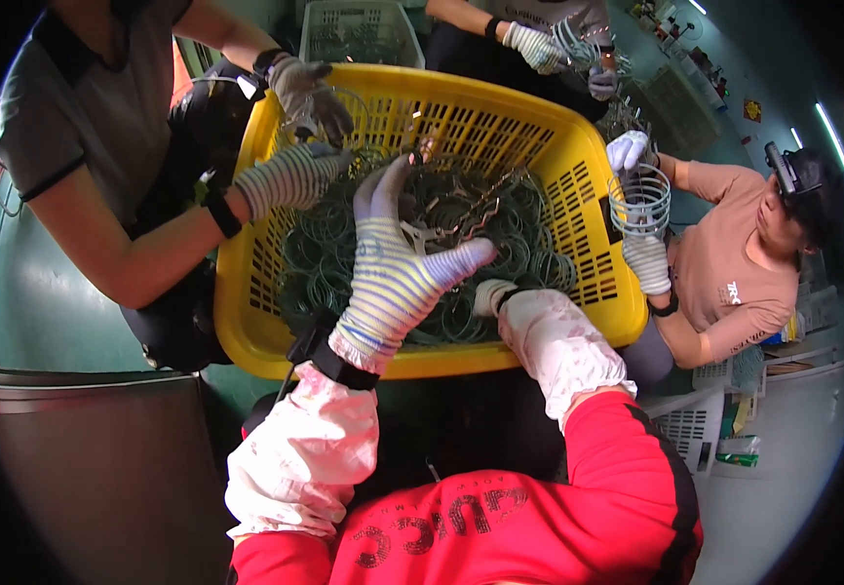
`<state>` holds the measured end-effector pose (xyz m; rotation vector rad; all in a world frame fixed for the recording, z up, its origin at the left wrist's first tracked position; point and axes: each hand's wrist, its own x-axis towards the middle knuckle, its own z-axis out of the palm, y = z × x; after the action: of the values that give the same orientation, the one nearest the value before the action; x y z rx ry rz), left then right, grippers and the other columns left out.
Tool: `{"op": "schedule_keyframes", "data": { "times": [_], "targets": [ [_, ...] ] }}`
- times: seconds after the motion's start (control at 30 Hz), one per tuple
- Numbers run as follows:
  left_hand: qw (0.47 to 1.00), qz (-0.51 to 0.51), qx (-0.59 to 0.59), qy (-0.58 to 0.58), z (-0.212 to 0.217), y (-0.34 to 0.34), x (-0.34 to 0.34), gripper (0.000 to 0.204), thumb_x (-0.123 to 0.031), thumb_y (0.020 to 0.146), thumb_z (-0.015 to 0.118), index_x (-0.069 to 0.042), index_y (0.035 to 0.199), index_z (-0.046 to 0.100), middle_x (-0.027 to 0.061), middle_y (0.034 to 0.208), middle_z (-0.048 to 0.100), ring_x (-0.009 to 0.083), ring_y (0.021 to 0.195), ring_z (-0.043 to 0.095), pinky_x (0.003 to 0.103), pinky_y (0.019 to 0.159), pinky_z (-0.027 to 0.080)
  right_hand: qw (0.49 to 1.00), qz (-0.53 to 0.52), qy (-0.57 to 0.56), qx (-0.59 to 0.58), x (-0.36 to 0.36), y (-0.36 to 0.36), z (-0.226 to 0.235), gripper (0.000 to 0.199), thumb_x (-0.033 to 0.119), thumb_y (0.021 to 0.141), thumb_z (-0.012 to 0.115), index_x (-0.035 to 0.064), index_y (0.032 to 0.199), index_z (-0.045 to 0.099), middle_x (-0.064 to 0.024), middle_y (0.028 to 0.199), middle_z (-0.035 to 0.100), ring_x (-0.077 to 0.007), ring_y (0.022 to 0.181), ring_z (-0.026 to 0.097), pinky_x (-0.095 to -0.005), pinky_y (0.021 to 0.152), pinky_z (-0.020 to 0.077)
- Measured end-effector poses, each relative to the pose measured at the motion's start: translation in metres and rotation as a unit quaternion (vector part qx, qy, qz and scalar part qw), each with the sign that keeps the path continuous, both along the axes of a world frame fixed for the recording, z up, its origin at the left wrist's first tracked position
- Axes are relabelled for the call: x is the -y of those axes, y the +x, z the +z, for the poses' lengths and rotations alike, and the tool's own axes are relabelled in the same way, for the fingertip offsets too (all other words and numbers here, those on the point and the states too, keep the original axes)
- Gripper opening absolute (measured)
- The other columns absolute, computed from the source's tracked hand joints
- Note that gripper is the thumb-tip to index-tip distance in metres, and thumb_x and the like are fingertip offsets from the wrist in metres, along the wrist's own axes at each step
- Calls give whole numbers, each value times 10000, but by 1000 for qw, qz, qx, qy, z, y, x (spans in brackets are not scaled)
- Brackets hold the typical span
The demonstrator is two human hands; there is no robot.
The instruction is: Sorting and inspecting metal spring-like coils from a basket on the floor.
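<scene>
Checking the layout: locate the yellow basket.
In the head view's upper middle, the yellow basket stands beyond the wearer's red top, their left hand over its rings.

Basket (441,364) bright yellow. Wire rings (323,261) grey-green. Left glove (393,278) striped white and grey, fingers (383,198) plain lavender-grey. Sleeve covers (310,450) white, pink-blotched. Top (539,502) red, black right band (673,463). Right co-worker's shirt (716,253) salmon.

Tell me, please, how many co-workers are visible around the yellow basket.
3: one co-worker at left, one at the far side and one at right of the yellow basket. Others may be hidden.
</scene>
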<state>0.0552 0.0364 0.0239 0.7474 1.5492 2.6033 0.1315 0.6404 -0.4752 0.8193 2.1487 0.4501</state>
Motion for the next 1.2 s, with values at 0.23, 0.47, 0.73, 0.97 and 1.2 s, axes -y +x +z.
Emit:
{"op": "schedule_keyframes", "data": {
  "times": [0.23, 0.47, 0.73, 0.97, 1.2],
  "targets": [
    [970, 85, 30, -224, -21, -16, -10, 1162, -268, 565, 967, -16, 1477, 292, 137, 1389, 300, 235, 1218, 410, 359, 1054, 444, 391, 321, -862, -29, 210, -94, 9, 449, 433, 985, 453, 109, 1198, 678, -104, 1205, 653, -330, 1184, 553, -491, 1005, 429],
    [992, 31, 95, -79, -28, -22, -1, 1220, -216, 575, 969, 52, 1495, 214, 173, 1413, 356, 265, 1251, 429, 377, 1059, 442, 892, 243, -345, -163, 279, -79, 256, 551, 518, 962, 445, 54, 1085, 714, -199, 1104, 681, -390, 1068, 626, -479, 927, 488],
    [996, 13, 82, -42, -20, -22, -2, 1340, -347, 525, 996, 82, 1504, 188, 195, 1386, 404, 267, 1225, 475, 365, 1029, 462, 593, -78, -554, -579, 323, -56, 393, 530, 543, 916, 643, 86, 1182, 686, 8, 952, 651, -174, 986, 594, -327, 974, 411],
    [978, 18, -27, -206, -18, -18, -1, 1176, -341, 526, 969, 51, 1450, 356, 197, 1380, 427, 310, 1270, 474, 397, 1102, 395, 174, -237, -778, -555, 375, -46, 444, 355, 443, 955, 626, 153, 751, 608, -42, 1443, 492, -287, 1368, 396, -529, 1068, 353],
    [925, 45, -135, -352, -17, -15, 1, 1075, -333, 514, 950, 27, 1387, 437, 223, 1325, 478, 371, 1245, 499, 415, 1083, 418, 97, -193, -855, -471, 388, -41, 451, 381, 454, 978, 574, 109, 841, 658, -65, 1524, 415, -315, 1413, 344, -534, 1106, 317]
  ]
}}
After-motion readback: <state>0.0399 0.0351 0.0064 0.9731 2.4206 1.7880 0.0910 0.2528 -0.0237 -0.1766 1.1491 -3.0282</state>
